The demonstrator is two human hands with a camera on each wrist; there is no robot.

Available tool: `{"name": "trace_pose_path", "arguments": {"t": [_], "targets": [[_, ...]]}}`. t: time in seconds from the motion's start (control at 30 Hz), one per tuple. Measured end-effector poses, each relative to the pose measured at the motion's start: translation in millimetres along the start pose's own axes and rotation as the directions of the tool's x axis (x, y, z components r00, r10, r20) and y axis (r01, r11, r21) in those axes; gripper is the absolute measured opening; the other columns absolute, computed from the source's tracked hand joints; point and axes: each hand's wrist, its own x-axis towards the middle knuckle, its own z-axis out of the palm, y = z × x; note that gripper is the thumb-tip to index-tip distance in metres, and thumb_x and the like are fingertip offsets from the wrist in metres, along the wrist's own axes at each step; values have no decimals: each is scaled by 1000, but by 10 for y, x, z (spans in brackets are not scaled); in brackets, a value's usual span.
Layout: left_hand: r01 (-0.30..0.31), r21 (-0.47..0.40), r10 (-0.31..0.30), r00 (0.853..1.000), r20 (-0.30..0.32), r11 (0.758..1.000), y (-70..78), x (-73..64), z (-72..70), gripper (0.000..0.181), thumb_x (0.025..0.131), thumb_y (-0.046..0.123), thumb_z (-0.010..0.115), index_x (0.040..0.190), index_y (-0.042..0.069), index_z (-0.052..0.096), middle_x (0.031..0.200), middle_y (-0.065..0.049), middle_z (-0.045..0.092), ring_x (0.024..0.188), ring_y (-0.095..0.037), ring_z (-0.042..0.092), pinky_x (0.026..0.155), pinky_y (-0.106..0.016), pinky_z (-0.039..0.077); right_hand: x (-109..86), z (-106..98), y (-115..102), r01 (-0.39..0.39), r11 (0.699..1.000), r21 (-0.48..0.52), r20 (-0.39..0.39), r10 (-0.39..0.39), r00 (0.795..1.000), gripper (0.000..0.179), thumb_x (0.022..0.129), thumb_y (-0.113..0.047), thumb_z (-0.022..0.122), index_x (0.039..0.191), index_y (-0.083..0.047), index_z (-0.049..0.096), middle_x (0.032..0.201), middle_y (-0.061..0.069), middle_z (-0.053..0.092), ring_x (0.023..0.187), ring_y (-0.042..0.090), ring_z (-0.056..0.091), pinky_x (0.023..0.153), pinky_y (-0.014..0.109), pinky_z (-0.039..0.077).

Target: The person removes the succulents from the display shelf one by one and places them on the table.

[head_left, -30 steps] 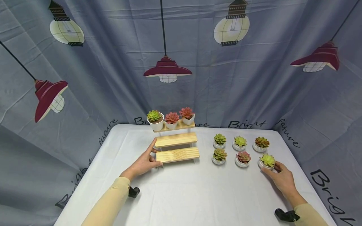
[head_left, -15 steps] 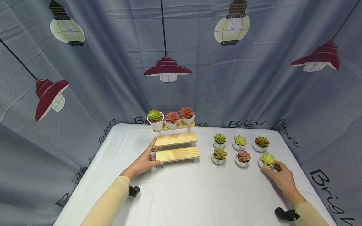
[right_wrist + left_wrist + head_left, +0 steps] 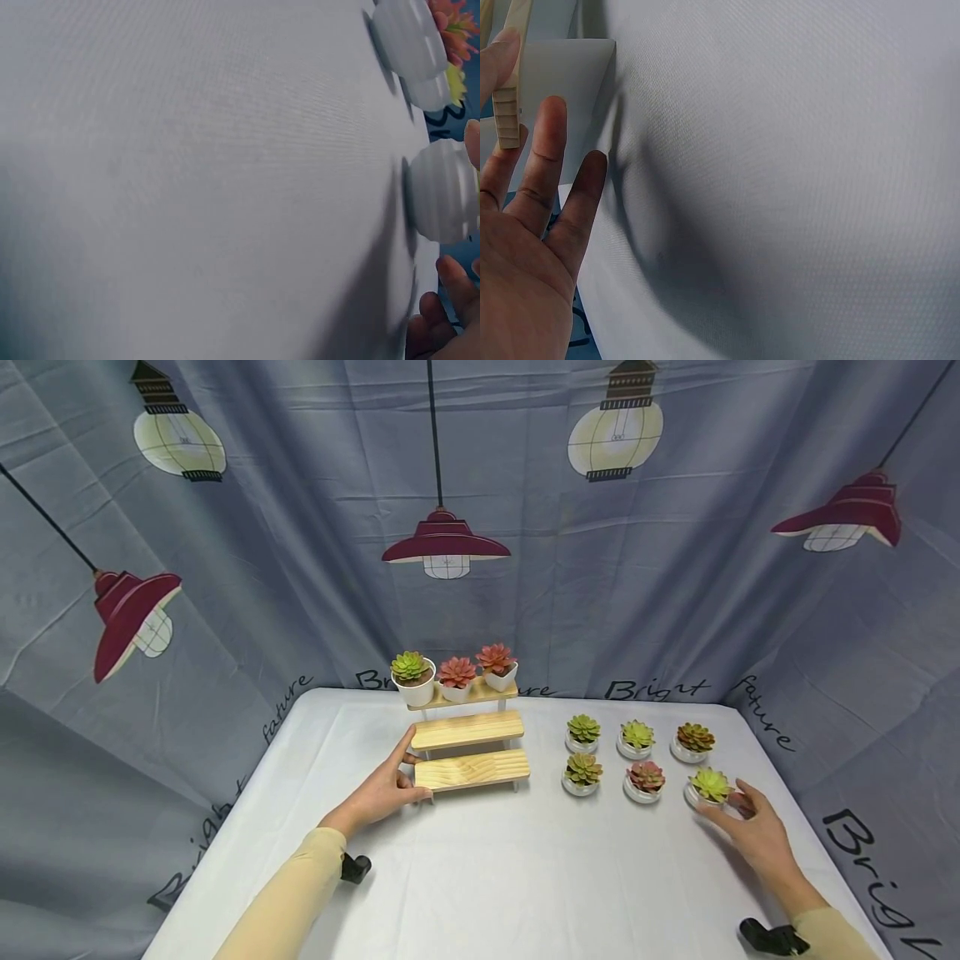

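My left hand [image 3: 378,792] grips the left side of a three-tier wooden plant stand [image 3: 472,770], its thumb by the lowest board and a finger reaching the middle one. In the left wrist view the thumb and a finger hold the board's end [image 3: 507,120]; the other fingers are spread. My right hand [image 3: 757,833] is around a potted bright green succulent [image 3: 709,785] at the near right, its fingers apart from the pot. In the right wrist view the white pot [image 3: 442,193] stands on the table between the thumb [image 3: 473,144] and the lower fingers.
On the stand's top board sit a green succulent [image 3: 412,681] and two red ones [image 3: 456,676]. Several small potted succulents stand in two rows on the right, including a reddish one [image 3: 645,781] and a brown-green one [image 3: 693,741]. A patterned curtain [image 3: 525,610] hangs behind the white table [image 3: 525,877].
My right hand has loosened around the green succulent, its fingers spreading and the hand and wrist shifting slightly right. The pot has stayed in place. The left hand has not moved.
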Motion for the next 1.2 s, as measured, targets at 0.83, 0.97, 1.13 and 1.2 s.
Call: {"name": "trace_pose_path", "arguments": {"t": [0.83, 0.97, 1.13, 1.2], "targets": [[5, 20, -5, 1000, 0, 1000, -13, 15, 8, 116, 88, 24, 84, 164, 42, -1, 138, -12, 45, 69, -21, 61, 58, -32, 48, -218, 161, -1143, 342, 937, 73, -152, -329, 932, 84, 96, -43, 72, 162, -12, 31, 153, 19, 44, 137, 37, 29, 100, 49, 29], [16, 17, -16, 1000, -3, 1000, -13, 16, 17, 116, 89, 22, 84, 163, 47, -1, 139, -13, 45, 69, -21, 61, 58, -32, 48, -193, 324, -1316, 414, 905, 95, -123, -402, 907, 82, 96, -40, 74, 161, -13, 34, 152, 17, 49, 137, 35, 34, 102, 50, 30], [23, 20, -23, 1000, 4, 1000, -22, 19, 7, 116, 88, 24, 84, 163, 47, -1, 139, -13, 45, 71, -21, 62, 58, -32, 49, -175, 532, -1540, 462, 877, 131, -81, -454, 887, 81, 94, -40, 76, 160, -15, 36, 150, 16, 50, 138, 35, 35, 102, 56, 30], [12, 28, -12, 1000, 1, 1000, -15, 19, 0, 116, 88, 24, 85, 164, 43, -1, 138, -13, 45, 72, -21, 61, 59, -33, 49, -168, 608, -1626, 480, 864, 151, -63, -476, 877, 79, 94, -40, 75, 160, -16, 38, 149, 15, 50, 138, 35, 34, 102, 56, 29]]}}
